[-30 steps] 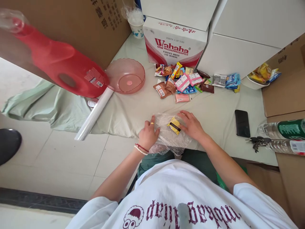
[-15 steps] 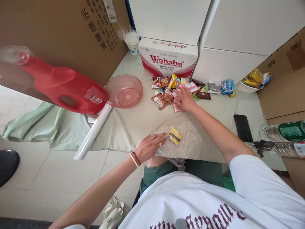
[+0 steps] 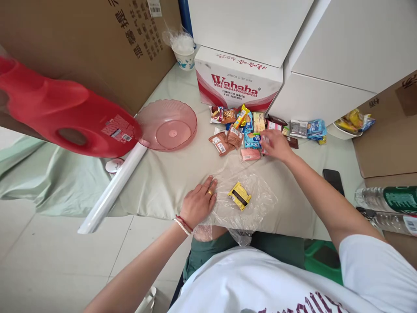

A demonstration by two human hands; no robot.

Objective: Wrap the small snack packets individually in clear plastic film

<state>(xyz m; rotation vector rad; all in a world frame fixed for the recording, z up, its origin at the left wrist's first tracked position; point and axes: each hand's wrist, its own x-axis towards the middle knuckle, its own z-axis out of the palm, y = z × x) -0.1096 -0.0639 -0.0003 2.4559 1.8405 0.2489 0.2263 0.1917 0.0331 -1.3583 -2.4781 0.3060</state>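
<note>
My left hand (image 3: 198, 201) lies flat with fingers stretched out, at the left edge of a clear plastic sheet (image 3: 260, 208) on the cloth. On that sheet rests a yellow wrapped snack (image 3: 239, 195) with a dark band, just right of the left fingertips. At the right side of a pile of wrapped snacks, my right hand (image 3: 276, 145) has its fingers curled on a pink snack packet (image 3: 265, 143), mostly covered by the hand. Close by are a flat pink packet (image 3: 250, 154), a blue packet (image 3: 252, 140) and brown packets (image 3: 220, 143).
A pink transparent bowl (image 3: 185, 134), a red jug (image 3: 78, 117) and a clear plastic roll (image 3: 114, 187) are at left. Behind the snacks stands a Wahaha carton (image 3: 239, 80). To the right are a white snack bowl (image 3: 345, 132), a phone (image 3: 332, 180) and bottles (image 3: 374, 198).
My right hand has shifted right across the pile with a pink packet, uncovering blue packets. My left hand has moved slightly away from the yellow snack and lies flatter. The view has shifted.
</note>
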